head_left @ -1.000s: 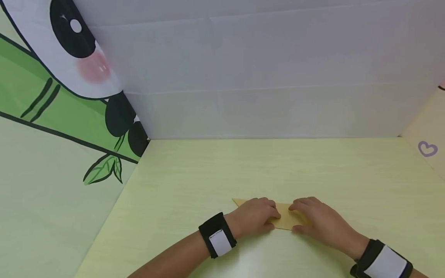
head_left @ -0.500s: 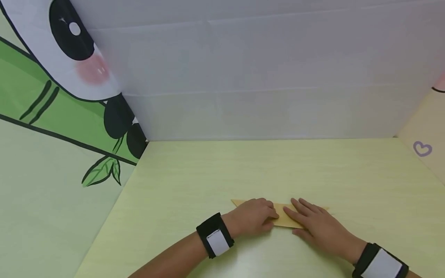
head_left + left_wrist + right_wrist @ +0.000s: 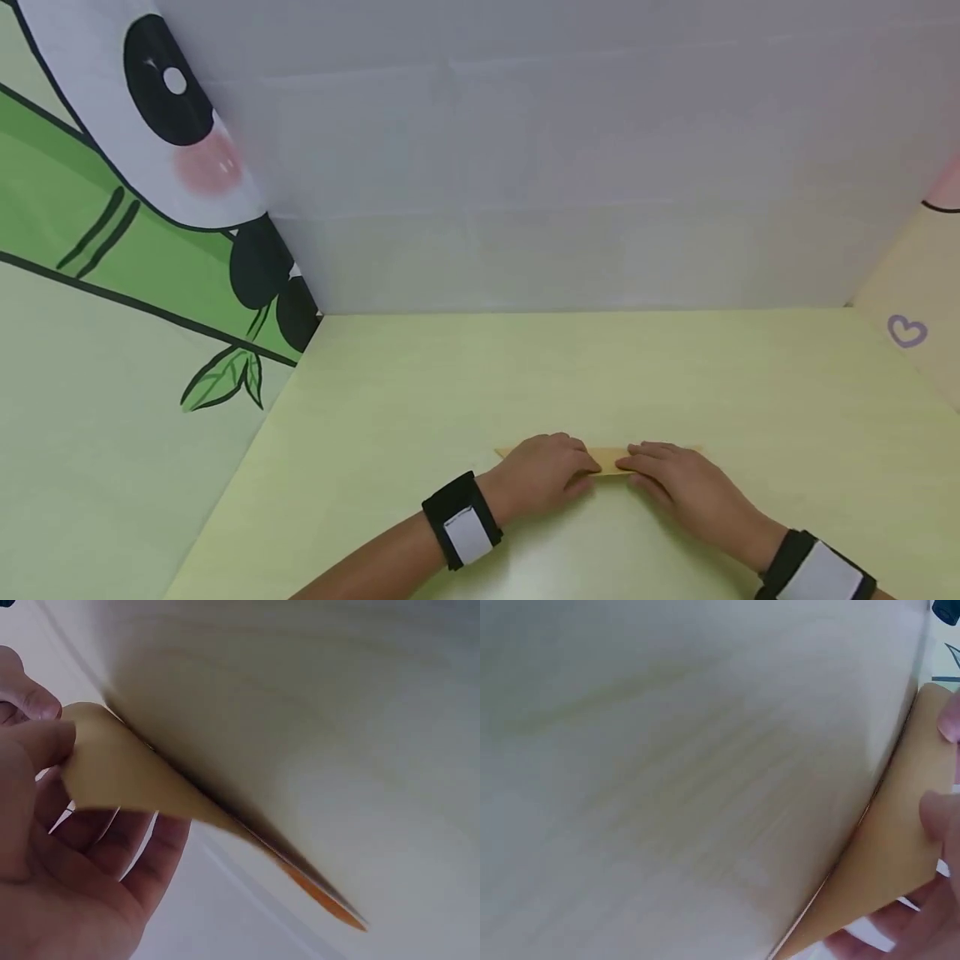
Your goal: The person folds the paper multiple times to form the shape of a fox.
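Note:
A folded sheet of yellow-orange paper [image 3: 606, 459] lies low on the table, its pointed left tip showing past my left hand [image 3: 536, 475]. That hand pinches the paper's near edge, and in the left wrist view the thumb sits on one face of the paper [image 3: 131, 769] with the fingers behind it. Close by on the right, my right hand [image 3: 686, 487] pinches the same near edge. The right wrist view shows the paper [image 3: 896, 832] curving up from the table between that thumb and fingers. Both hands cover much of the sheet.
The pale yellow tabletop [image 3: 570, 375] spreads around the hands. A white wall sheet [image 3: 540, 167] stands along its far edge. At the left is a panel with a cartoon panda and bamboo [image 3: 67, 183]; a purple heart [image 3: 907, 331] marks the right panel.
The right hand has gone from spread fingers on the paper to pinching its near edge. The near edge has been raised or folded away, so a narrower strip shows. The left hand has barely moved.

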The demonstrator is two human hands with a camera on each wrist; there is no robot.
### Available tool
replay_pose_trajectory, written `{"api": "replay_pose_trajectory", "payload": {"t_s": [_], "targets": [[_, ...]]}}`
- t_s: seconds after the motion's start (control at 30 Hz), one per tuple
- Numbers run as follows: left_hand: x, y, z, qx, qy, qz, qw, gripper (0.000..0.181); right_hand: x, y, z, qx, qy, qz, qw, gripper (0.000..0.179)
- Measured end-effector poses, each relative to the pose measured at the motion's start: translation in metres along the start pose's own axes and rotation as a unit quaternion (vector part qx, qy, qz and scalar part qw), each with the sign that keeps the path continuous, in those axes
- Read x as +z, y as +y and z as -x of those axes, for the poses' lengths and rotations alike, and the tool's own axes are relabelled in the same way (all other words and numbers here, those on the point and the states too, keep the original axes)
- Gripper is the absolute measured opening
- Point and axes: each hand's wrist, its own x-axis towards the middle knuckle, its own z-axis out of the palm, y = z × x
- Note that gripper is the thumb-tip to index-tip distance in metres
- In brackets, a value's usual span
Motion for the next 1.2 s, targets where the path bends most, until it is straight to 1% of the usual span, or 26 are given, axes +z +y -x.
{"api": "replay_pose_trajectory", "payload": {"t_s": [0.1,0.23,0.33,0.47,0.6,0.7,0.8,0.87,0.97,1.03,1.13,1.2], "targets": [[-0.005,0.000,-0.002,-0.011,0.028,0.014,0.9994,0.016,-0.005,-0.001,-0.004,0.012,0.035,-0.009,0.9993,0.018],[-0.017,0.001,-0.004,-0.024,0.065,0.024,0.9973,0.016,-0.021,-0.005,-0.010,0.038,0.067,-0.034,0.9964,0.016],[-0.032,0.005,-0.004,-0.028,0.087,0.033,0.9952,0.016,-0.038,-0.010,-0.014,0.040,0.091,-0.046,0.9941,0.016],[-0.059,0.009,-0.001,-0.033,0.104,0.061,0.9921,0.018,-0.059,-0.016,-0.023,0.023,0.117,-0.075,0.9900,0.018],[-0.083,0.012,0.003,-0.046,0.135,0.101,0.9846,0.017,-0.074,-0.025,-0.031,0.022,0.127,-0.125,0.9838,0.017],[-0.094,0.015,0.003,-0.051,0.175,0.141,0.9731,0.014,-0.084,-0.031,-0.034,0.028,0.127,-0.142,0.9813,0.015],[-0.098,0.016,0.003,-0.046,0.212,0.173,0.9608,0.009,-0.090,-0.036,-0.034,0.033,0.125,-0.140,0.9816,0.015],[-0.100,0.018,0.001,-0.042,0.230,0.181,0.9553,0.007,-0.096,-0.039,-0.036,0.030,0.128,-0.126,0.9832,0.013],[-0.103,0.021,-0.001,-0.043,0.248,0.172,0.9525,0.005,-0.105,-0.044,-0.040,0.024,0.148,-0.099,0.9837,0.014],[-0.106,0.023,-0.003,-0.041,0.259,0.161,0.9514,0.005,-0.111,-0.046,-0.043,0.019,0.166,-0.087,0.9821,0.018],[-0.110,0.027,-0.005,-0.037,0.275,0.142,0.9502,0.005,-0.118,-0.050,-0.047,0.005,0.184,-0.085,0.9793,0.024],[-0.113,0.030,-0.006,-0.030,0.283,0.130,0.9500,0.005,-0.120,-0.051,-0.049,-0.007,0.187,-0.088,0.9784,0.026]]}}
